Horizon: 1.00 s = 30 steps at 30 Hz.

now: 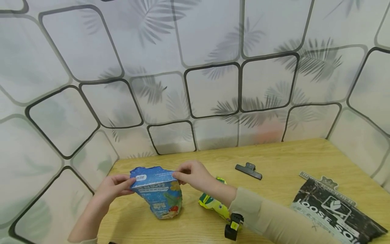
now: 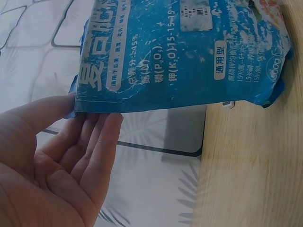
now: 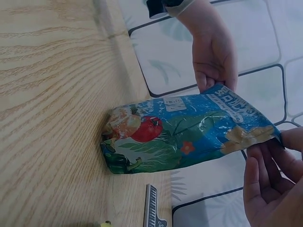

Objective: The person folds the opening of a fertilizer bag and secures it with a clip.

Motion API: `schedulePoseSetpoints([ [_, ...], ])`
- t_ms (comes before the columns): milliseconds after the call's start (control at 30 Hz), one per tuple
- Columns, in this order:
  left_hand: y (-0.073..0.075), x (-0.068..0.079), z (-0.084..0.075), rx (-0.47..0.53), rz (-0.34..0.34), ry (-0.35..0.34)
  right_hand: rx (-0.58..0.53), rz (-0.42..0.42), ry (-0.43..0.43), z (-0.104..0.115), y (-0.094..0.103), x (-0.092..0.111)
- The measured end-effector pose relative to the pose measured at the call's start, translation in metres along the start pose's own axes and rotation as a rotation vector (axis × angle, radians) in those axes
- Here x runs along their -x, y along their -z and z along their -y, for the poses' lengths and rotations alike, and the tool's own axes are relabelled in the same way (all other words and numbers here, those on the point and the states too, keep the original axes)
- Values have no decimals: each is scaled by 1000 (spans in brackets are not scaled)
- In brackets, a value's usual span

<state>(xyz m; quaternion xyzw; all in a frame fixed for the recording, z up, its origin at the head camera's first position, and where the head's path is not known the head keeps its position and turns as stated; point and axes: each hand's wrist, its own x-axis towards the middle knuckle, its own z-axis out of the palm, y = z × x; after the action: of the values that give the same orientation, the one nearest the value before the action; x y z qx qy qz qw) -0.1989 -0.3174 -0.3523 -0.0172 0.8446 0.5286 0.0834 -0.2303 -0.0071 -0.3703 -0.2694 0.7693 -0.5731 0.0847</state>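
Note:
A blue fertilizer bag (image 1: 158, 198) stands upright on the wooden table, with vegetables printed on its lower part. At its upper left corner, my left hand (image 1: 112, 187) pinches the edge between thumb and fingers. My right hand (image 1: 196, 177) pinches the upper right corner, so the top edge is stretched between both hands. In the left wrist view the bag (image 2: 161, 71) shows nutrient figures and a 500g mark. The right wrist view shows a printed tomato on the bag (image 3: 180, 132) and both hands at its top corners. The bag's contents are hidden.
A dark bag clip (image 1: 248, 170) lies farther back on the table (image 1: 280, 159). Partly under my right forearm is a green and yellow packet (image 1: 210, 202). At the right lies a black and white bag marked LOOSE SOIL (image 1: 329, 211), a clip (image 1: 327, 184) across its top. Patterned walls enclose the table.

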Motion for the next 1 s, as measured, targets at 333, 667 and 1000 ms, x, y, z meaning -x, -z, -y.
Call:
schedulePoseSetpoints([
  [333, -7, 0, -1, -5, -49, -3, -13, -22, 54, -2, -2, 4],
  [667, -13, 0, 5, 5, -87, -18, -45, -34, 75, -1, -6, 6],
  [1000, -15, 1, 4, 22, -123, -23, -20, -42, 112, -4, -5, 5],
])
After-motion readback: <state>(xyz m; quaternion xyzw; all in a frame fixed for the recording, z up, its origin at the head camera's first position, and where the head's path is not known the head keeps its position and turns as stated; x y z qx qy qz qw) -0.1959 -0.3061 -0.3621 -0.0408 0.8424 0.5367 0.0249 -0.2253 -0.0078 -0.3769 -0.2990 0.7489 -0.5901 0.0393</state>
